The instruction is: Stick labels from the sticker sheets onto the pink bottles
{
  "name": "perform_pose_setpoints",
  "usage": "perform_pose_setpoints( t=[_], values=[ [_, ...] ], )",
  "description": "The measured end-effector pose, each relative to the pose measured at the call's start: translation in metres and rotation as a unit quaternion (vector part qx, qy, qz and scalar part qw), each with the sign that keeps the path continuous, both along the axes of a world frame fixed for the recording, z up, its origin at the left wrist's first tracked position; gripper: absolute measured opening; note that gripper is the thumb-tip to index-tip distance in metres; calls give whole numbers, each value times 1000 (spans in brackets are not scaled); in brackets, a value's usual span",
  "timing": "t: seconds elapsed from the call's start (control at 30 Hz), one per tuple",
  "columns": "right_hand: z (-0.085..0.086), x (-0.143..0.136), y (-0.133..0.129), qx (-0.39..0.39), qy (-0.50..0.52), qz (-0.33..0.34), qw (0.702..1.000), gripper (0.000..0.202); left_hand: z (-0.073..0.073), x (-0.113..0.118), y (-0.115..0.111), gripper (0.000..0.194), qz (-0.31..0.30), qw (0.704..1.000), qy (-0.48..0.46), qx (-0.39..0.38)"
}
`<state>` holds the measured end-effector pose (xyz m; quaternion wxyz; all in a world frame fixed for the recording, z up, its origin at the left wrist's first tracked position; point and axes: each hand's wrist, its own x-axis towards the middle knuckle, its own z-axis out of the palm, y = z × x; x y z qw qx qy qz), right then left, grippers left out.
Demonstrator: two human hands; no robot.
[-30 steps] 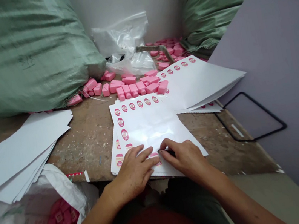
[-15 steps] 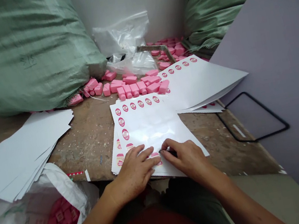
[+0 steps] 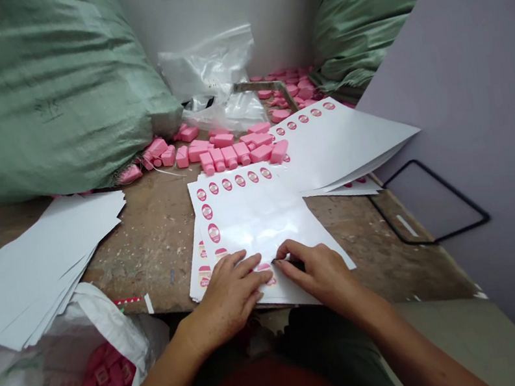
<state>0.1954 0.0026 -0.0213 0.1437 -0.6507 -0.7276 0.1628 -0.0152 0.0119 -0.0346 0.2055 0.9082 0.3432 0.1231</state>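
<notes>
A white sticker sheet (image 3: 260,209) with oval pink labels along its top and left edges lies on a stack at the table's front edge. My left hand (image 3: 234,289) rests flat on its lower part, fingers spread, holding nothing. Just right of it, my right hand (image 3: 317,268) is closed in a pinch around a thin dark tool (image 3: 297,263), whose tip is near a pink label (image 3: 265,271) between the hands. The tool is mostly hidden by the fingers. Pink bottles (image 3: 229,156) stand and lie just behind the sheet.
More sticker sheets (image 3: 338,146) lie at the right, white sheets (image 3: 50,254) at the left. A white sack (image 3: 137,332) holding pink pieces (image 3: 104,380) is at the lower left. Green sacks (image 3: 43,90), a clear plastic bag (image 3: 217,68) and a black wire frame (image 3: 461,231) surround the table (image 3: 149,251).
The view has shifted slightly. Both hands keep nearly the same place on the sheet, with the tool still in my right hand.
</notes>
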Motion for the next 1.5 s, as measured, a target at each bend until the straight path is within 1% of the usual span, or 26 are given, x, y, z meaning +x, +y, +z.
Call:
perform_pose_setpoints(
  t=[0.2,0.33,0.4,0.5,0.57,0.63,0.73,0.83,0.97,1.07,1.27,1.5],
  values=[
    [2,-5,-6,52,-81,26,995,15,-1,0,-1,37,-1,1000,2,8],
    [2,-7,-4,45,-97,30,994,13,-1,0,-1,36,-5,1000,0,7],
    [1,-4,-2,31,-85,37,995,13,-1,0,1,36,-8,1000,-2,7],
    [-1,2,-4,18,-37,30,999,15,-1,-2,2,31,-6,1000,-21,18],
    [-1,6,-10,40,-2,36,999,16,-2,-4,0,25,5,999,-41,35],
    [-3,8,-19,72,17,60,995,16,-4,-7,-5,20,18,995,-63,68],
    [-6,7,-35,93,26,95,991,16,-9,-11,-17,21,28,988,-88,127],
    [-10,3,-44,110,31,115,987,18,-12,-13,-23,25,26,986,-67,151],
    [-15,0,-42,150,37,129,980,17,-12,-14,-17,34,9,991,-13,133],
    [-16,-1,-37,159,35,135,977,15,-11,-13,-12,40,10,993,15,114],
    [-16,-1,-34,156,28,132,978,16,-16,-13,-16,32,21,992,7,125],
    [-17,1,-32,166,19,140,976,15,-16,-13,-17,32,19,992,16,127]
  ],
)
